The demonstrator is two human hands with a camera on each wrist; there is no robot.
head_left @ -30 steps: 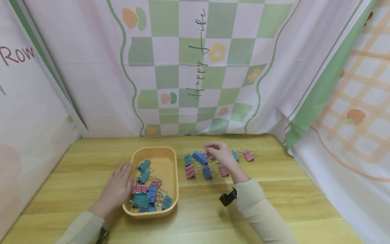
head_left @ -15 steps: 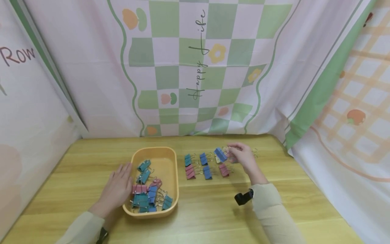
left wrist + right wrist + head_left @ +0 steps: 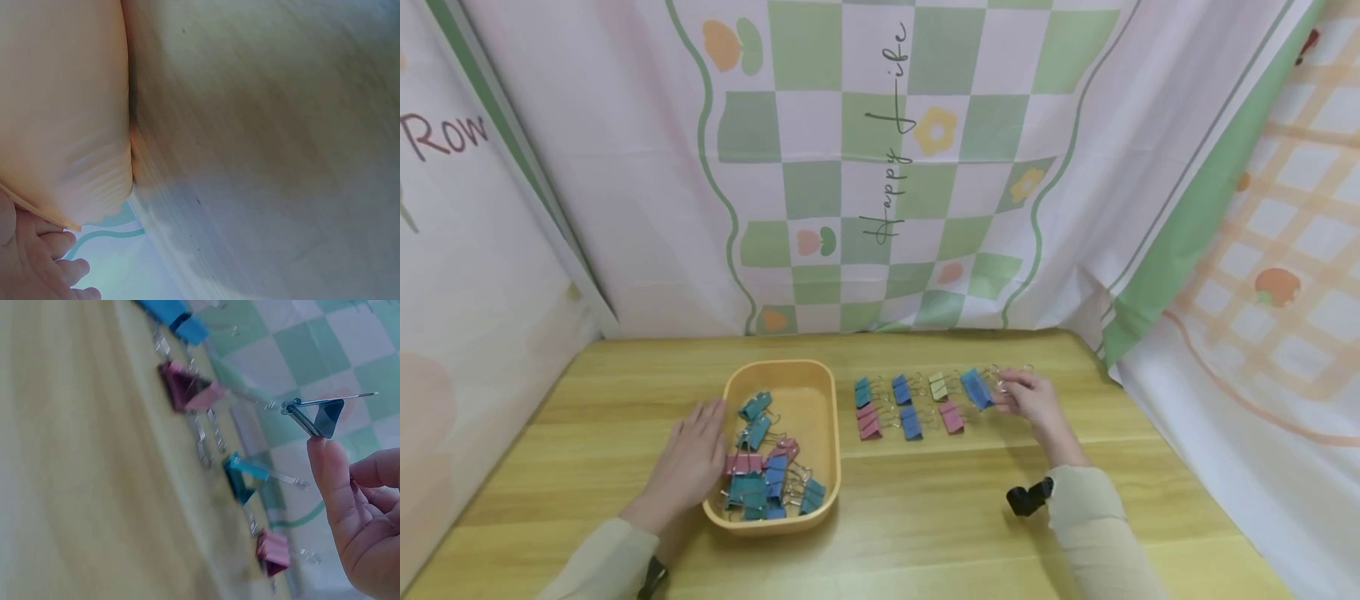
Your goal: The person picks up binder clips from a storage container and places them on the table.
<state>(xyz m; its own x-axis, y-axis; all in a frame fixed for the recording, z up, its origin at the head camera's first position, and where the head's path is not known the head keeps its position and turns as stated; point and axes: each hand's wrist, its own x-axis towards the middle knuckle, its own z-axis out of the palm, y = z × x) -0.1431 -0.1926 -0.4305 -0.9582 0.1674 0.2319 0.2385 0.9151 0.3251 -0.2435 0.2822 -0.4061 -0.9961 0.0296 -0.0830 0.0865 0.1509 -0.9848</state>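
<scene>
My left hand [image 3: 688, 467] lies with fairly straight fingers along the left rim of a yellow-orange tray [image 3: 829, 392]; in the left wrist view its fingertips [image 3: 59, 244] show at the tray's edge. Inside the tray is a pile of teal, blue and pink binder clips. My right hand [image 3: 1033, 407] pinches a blue binder clip [image 3: 977, 389], raised over the right end of the laid-out clips. In the right wrist view this clip [image 3: 319, 419] appears dark at the fingertips. A teal clip [image 3: 244, 478] and a pink clip [image 3: 273, 552] lie beyond, mostly covered in the head view.
Binder clips lie in two rows right of the tray: a teal one [image 3: 862, 392], blue one [image 3: 901, 390] and pale yellow one [image 3: 938, 387] behind; pink [image 3: 868, 423], blue [image 3: 912, 423] and pink [image 3: 952, 417] in front. A printed curtain [image 3: 880, 167] hangs behind the wooden table [image 3: 910, 525].
My right hand has carried the blue binder clip rightward along the back row, from above the second clip to past the pale yellow one. My left hand and the tray have stayed put.
</scene>
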